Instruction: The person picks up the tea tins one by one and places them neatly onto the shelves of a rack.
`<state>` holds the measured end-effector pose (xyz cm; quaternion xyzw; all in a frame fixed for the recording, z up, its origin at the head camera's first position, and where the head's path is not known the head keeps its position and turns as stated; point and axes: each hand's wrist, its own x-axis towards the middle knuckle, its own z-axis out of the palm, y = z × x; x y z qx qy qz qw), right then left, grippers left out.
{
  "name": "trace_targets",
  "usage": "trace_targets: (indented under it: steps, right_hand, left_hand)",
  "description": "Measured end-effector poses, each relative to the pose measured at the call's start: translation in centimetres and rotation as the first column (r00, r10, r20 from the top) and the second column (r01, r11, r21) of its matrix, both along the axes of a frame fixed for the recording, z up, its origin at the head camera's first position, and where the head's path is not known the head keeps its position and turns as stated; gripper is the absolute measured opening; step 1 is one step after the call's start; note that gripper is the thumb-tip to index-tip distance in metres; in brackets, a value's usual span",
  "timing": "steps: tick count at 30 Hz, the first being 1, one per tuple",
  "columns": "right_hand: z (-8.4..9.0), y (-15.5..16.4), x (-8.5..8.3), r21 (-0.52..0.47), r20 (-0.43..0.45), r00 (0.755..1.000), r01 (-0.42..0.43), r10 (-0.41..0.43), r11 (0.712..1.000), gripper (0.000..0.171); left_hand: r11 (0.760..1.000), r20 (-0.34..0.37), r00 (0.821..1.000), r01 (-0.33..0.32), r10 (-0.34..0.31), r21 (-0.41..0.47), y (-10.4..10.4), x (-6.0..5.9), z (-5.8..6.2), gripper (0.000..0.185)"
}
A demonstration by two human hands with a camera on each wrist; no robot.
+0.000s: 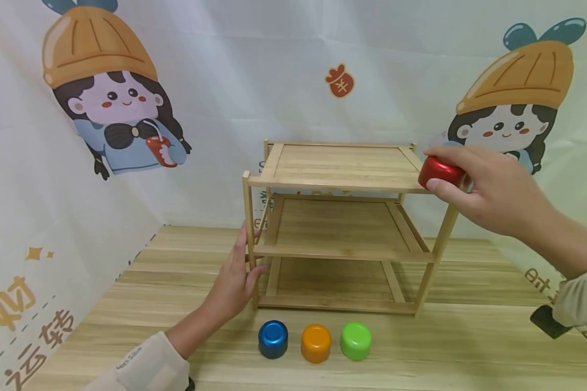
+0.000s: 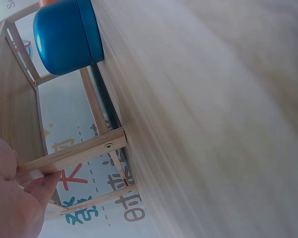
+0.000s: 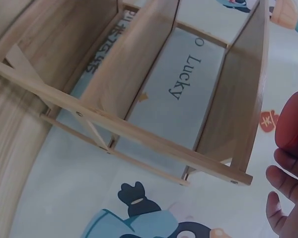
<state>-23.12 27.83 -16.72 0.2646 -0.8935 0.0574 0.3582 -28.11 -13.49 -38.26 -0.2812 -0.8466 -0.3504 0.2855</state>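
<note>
Backdrop: white cloth printed with cartoon figures in orange hats, behind and to both sides of a pale wooden surface.
Rack: three-tier wooden shelf rack at frame centre, standing on the surface.
Right hand: at the rack's upper right corner, fingers clamped on a red cup held at the top shelf's right edge.
Left hand: fingers straight, close together, resting against the rack's front left post.
Lower centre: blue cup, orange cup, green cup in a row before the rack.
</note>
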Motion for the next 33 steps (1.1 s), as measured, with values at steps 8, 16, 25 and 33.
trace_targets:
  steps: [8, 16, 25, 33]
  right_hand:
    - [0.8, 0.0, -1.0, 0.007, 0.037, 0.999, 0.039, -0.039, 0.999, 0.047]
    - [0.9, 0.2, -2.2, 0.021, 0.090, 0.992, 0.086, -0.088, 0.996, 0.046]
    - [0.7, 0.6, -3.2, 0.046, 0.121, 0.982, 0.143, -0.147, 0.989, 0.047]
    - [0.2, 0.3, -4.0, 0.076, 0.131, 0.982, 0.130, -0.139, 0.989, 0.044]
  left_hand:
    - [1.000, -0.015, 1.000, 0.000, 0.000, -0.005, -0.1, -0.2, -0.1, 0.101]
    - [1.000, -0.025, 1.000, 0.003, -0.003, -0.010, -0.1, -0.2, -0.1, 0.100]
    - [1.000, -0.015, 1.000, -0.002, 0.002, -0.011, -0.1, -0.2, 0.0, 0.100]
    - [1.000, 0.006, 1.000, -0.001, 0.001, -0.007, -0.1, -0.1, 0.1, 0.100]
